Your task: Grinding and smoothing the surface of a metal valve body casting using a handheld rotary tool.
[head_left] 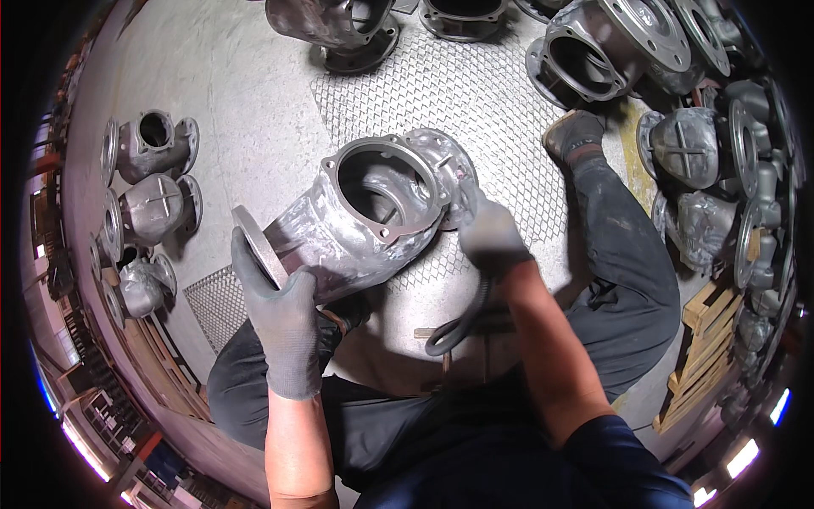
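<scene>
A grey cast-metal valve body [326,233] is tilted between my legs, its big round opening facing up. My left hand [275,310], in a grey glove, grips the flange at its left end, the fingers along the outer face and the thumb on the inner side. At the far right flange [454,165] is my gloved right hand [492,233], blurred by motion and curled like a fist. A dark hose [462,329] runs up to it from the floor. What that hand holds is hidden. Bright scuffed patches mark the casting's surface.
Similar castings stand at the left [153,204], at the top [335,21] and along the right [687,148]. Beneath the work lies a diamond-patterned metal plate [509,93]. Wooden pallets [699,352] sit at both sides. My shoe [575,134] rests near the castings at upper right.
</scene>
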Motion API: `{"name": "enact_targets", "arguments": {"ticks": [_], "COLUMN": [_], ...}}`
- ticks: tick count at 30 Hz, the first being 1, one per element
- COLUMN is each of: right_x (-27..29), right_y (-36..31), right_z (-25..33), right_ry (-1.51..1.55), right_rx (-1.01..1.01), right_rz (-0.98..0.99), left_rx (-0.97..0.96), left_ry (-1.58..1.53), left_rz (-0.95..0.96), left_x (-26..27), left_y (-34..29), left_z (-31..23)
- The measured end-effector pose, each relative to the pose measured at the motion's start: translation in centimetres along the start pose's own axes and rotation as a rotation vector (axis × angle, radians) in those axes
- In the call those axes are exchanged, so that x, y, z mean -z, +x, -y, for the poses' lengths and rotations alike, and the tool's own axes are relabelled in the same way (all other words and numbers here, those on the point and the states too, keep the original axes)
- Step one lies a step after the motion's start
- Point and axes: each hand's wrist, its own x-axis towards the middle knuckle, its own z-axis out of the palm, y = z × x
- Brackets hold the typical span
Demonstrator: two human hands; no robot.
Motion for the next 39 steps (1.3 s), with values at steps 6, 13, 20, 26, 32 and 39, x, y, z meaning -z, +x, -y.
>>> {"name": "enact_targets", "arguments": {"ticks": [6,13,20,26,32,39], "right_x": [5.6,9.1,9.7,9.9,10.6,9.3], "right_y": [2.8,5.3,7.4,8.5,8.6,7.8], "right_z": [-2.4,-0.1,1.8,3.0,4.5,3.6], "right_ry": [-0.198,-0.370,-0.530,-0.573,-0.687,-0.666], "right_rx": [0.260,0.388,0.302,0.328,0.277,0.298], "right_rz": [0.230,0.380,0.623,0.600,0.670,0.704], "left_rx": [-0.011,-0.045,0.004,-0.048,-0.058,-0.046], "left_ry": [0.015,0.055,0.002,0.063,0.099,0.075], "left_rz": [0.006,-0.013,-0.015,-0.020,-0.018,-0.021], "left_x": [-0.2,-0.1,-0.3,-0.2,-0.1,-0.1], "left_y": [0.0,0.2,0.2,0.3,0.2,0.3], "left_z": [-0.2,0.5,0.1,0.5,0.3,0.5]}}
